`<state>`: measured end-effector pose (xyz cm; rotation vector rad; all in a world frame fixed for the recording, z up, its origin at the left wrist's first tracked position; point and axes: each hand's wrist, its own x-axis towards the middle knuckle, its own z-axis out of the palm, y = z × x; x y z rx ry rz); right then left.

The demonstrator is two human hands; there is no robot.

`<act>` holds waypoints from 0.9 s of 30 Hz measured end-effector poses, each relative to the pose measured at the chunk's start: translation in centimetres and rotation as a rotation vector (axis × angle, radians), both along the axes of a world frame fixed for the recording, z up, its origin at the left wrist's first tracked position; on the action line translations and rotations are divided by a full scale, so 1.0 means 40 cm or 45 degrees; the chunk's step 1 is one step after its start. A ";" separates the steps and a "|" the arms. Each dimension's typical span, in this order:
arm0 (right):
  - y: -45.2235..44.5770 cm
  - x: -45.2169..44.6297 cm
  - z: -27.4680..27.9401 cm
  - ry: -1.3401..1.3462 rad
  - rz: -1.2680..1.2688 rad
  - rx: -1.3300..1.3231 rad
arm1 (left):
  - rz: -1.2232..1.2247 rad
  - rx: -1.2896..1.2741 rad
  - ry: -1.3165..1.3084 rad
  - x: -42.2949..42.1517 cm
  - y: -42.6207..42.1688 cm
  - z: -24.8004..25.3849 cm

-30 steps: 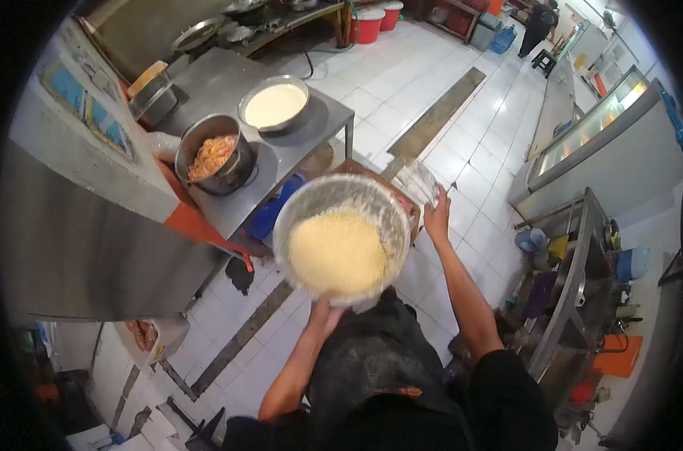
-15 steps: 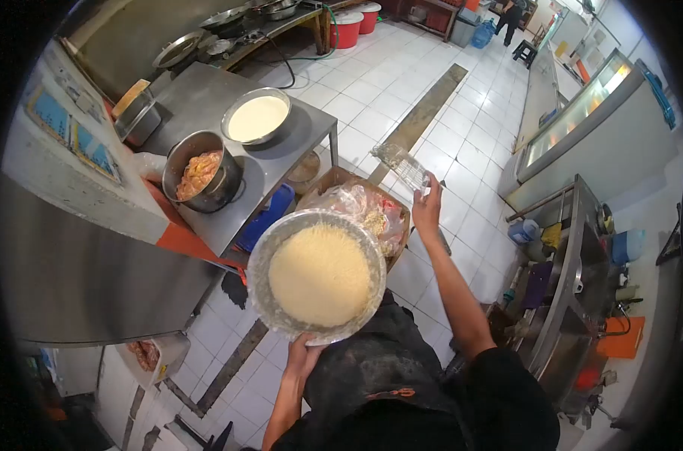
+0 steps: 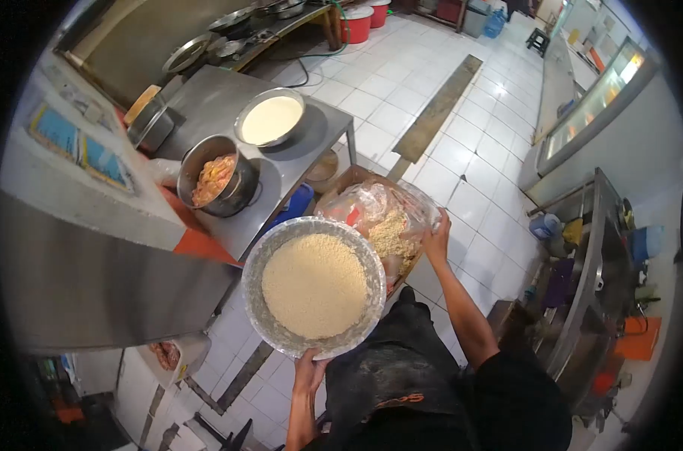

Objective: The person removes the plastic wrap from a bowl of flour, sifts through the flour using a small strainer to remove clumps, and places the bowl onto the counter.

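Note:
A large metal bowl (image 3: 256, 289) holds pale, crumbly flour (image 3: 315, 286). My left hand (image 3: 309, 372) grips its rim at the side nearest my body, fingers mostly hidden beneath. Just beyond the bowl, a cardboard box (image 3: 343, 183) on the floor is lined with a clear plastic bag (image 3: 371, 199). Lumpy, crumb-like flour (image 3: 394, 237) shows inside the bag. On the box's right side, my right hand (image 3: 437, 234) is closed on the bag's edge.
A steel table (image 3: 195, 101) at left carries a pot of raw meat (image 3: 215, 180) and a bowl of pale batter (image 3: 272, 120). A blue tub (image 3: 298, 201) sits under its edge. Steel sinks (image 3: 582, 278) line the right side. Red buckets (image 3: 356, 28) stand far back.
My right hand has lowered the clear plastic from out over the floor to the box's side, and more crumbs show in the bag. The bowl's flour looks shifted. The view has turned slightly.

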<state>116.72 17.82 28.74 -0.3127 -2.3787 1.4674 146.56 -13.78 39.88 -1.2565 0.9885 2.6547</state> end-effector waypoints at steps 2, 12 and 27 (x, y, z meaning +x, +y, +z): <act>0.117 0.027 -0.065 -0.242 -0.157 -0.155 | -0.056 0.026 -0.038 -0.032 0.007 0.021; 0.693 0.311 0.021 -0.654 -0.487 -0.922 | -0.430 0.112 0.214 -0.302 0.332 0.104; 1.271 0.855 -0.387 -0.952 -0.562 -0.617 | -0.377 0.344 0.091 -0.523 0.957 0.022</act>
